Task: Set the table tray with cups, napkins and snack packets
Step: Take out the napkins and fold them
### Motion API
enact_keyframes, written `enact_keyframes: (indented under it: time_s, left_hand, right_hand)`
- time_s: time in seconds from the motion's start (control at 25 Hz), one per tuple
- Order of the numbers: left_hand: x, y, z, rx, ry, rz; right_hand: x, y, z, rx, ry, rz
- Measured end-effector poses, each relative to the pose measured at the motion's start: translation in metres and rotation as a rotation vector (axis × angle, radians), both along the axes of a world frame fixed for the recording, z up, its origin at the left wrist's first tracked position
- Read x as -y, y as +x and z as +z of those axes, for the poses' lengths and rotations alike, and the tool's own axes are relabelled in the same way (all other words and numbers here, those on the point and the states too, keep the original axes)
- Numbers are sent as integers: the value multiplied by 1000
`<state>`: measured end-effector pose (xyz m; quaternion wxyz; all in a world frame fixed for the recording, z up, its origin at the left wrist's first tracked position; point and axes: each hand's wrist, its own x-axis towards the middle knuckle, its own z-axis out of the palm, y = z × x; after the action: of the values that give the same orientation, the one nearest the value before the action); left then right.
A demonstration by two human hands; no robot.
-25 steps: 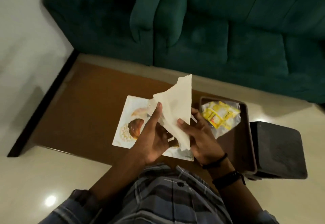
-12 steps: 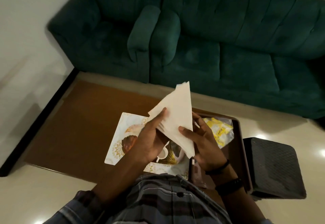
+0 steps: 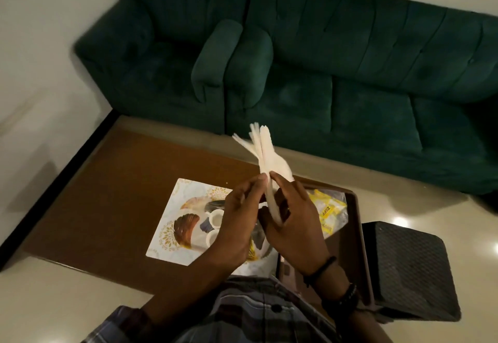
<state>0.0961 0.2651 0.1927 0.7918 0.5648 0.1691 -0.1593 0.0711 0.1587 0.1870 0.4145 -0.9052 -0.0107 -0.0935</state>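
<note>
Here, left hand [image 3: 237,224], right hand [image 3: 295,225], one napkin [image 3: 265,154]

Green sofa [image 3: 350,78], brown table [image 3: 107,194], glossy cream floor [image 3: 431,208]

Setting: home living room.

Evidence:
- Dark green upholstered sofa [image 3: 377,100] at 1 o'clock; matching armchair [image 3: 151,54] at 11 o'clock. Their padded arms sit side by side.
- Low brown wooden table [image 3: 107,194] in front of both, towards 9 o'clock.
- Glossy pale floor [image 3: 40,302] with bright light spots on it.
- Plain white wall [image 3: 40,19] at 10 o'clock; black skirting [image 3: 67,170] along its foot.
- Dark textured stool [image 3: 412,270] at 4 o'clock, just beside a brown tray [image 3: 353,240] holding a yellow snack packet [image 3: 328,210].
- Light dim, indoor.
</note>
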Motion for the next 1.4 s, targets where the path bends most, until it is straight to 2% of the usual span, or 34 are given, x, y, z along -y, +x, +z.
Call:
enact_keyframes:
  time_s: [0.16, 0.48, 0.72, 0.92, 1.0, 1.08, 1.2, 1.32, 1.4]
  left_hand:
    - [7, 2, -4, -94, -49, 26]
    - [23, -9, 2, -138, 104, -21]
    - [25, -12, 2, 50, 135, 21]
    - [23, -17, -8, 301, 311, 24]
    - [21, -18, -10, 392, 443, -12]
    - [19, -20, -10, 440, 503, -8]
    - [18, -22, -9, 491, 435, 75]
    - [16, -23, -10, 599, 602, 83]
    - [16, -25, -9, 587, 596, 59]
  right_hand:
    - [11, -3, -2, -18, 79, 15]
    - [26, -3, 0, -65, 311, -89]
    - [36, -2, -5, -137, 454, -39]
    - [39, -4, -7, -141, 484, -8]
    - [38, -6, -7, -139, 500, 10]
    - [38, -8, -7, -129, 512, 23]
    - [39, -10, -8, -125, 528, 37]
    - [40, -10, -9, -111, 533, 36]
    - [41, -11, -9, -100, 516, 33]
